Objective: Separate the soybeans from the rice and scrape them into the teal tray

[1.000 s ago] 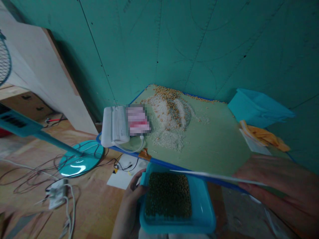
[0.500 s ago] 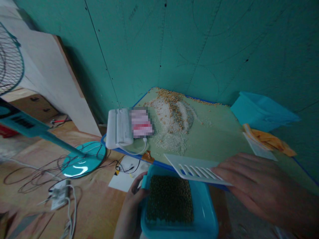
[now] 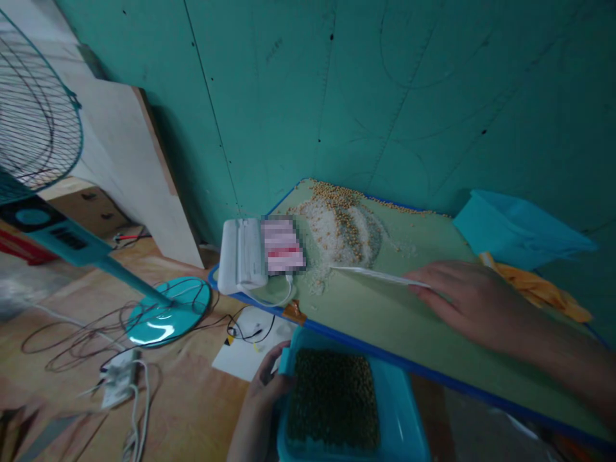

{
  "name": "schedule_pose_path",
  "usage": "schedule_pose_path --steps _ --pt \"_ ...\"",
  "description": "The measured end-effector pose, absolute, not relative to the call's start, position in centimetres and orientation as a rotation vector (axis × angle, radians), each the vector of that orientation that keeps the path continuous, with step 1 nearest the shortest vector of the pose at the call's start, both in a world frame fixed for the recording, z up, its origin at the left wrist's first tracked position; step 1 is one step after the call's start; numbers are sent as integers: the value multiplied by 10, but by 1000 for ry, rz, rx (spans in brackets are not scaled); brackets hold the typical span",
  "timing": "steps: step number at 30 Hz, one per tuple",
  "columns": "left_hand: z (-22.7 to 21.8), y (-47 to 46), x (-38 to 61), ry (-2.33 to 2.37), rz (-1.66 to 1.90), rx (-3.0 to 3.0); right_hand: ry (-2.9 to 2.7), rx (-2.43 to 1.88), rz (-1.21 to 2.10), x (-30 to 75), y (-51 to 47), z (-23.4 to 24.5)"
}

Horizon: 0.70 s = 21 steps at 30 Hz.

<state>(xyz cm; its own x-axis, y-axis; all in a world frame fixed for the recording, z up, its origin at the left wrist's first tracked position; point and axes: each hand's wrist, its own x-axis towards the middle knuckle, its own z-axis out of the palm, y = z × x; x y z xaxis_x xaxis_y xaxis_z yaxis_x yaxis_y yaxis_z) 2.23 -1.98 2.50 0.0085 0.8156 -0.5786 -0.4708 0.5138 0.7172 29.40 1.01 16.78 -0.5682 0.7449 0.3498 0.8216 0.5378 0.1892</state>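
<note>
My left hand (image 3: 270,382) grips the left rim of a blue plastic tub (image 3: 402,410), which sits just below the table edge. A dark mass of green and tan beans (image 3: 332,398) lies in the tub. My right hand (image 3: 462,301) is closed on a thin white slotted scraper (image 3: 375,276), seen almost edge-on over the table. Its far end is at the near side of a pile of white rice-like grains (image 3: 327,228). Yellow soybeans (image 3: 339,196) are mixed into that pile and lie along the table's back edge.
On the green table (image 3: 385,327) stand a white device (image 3: 243,255) with a cable and a pixelated pink item (image 3: 283,246). A blue bag (image 3: 514,228) and an orange cloth (image 3: 539,289) lie at right. On the left are a fan (image 3: 101,256), cords and a power strip (image 3: 120,378).
My right hand has moved the scraper from above the tub back over the table to the grain pile, turning it edge-on. My left hand stays on the tub's rim. The view has shifted slightly.
</note>
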Motion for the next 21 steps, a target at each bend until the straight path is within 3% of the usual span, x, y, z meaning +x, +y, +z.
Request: schedule_pose_path --steps 13,21 --pt "16 -17 20 1169 1071 405 -2566 -1254 -225 275 12 177" --pt "29 -19 22 1180 1012 364 -2609 -1199 -253 276 2 180"
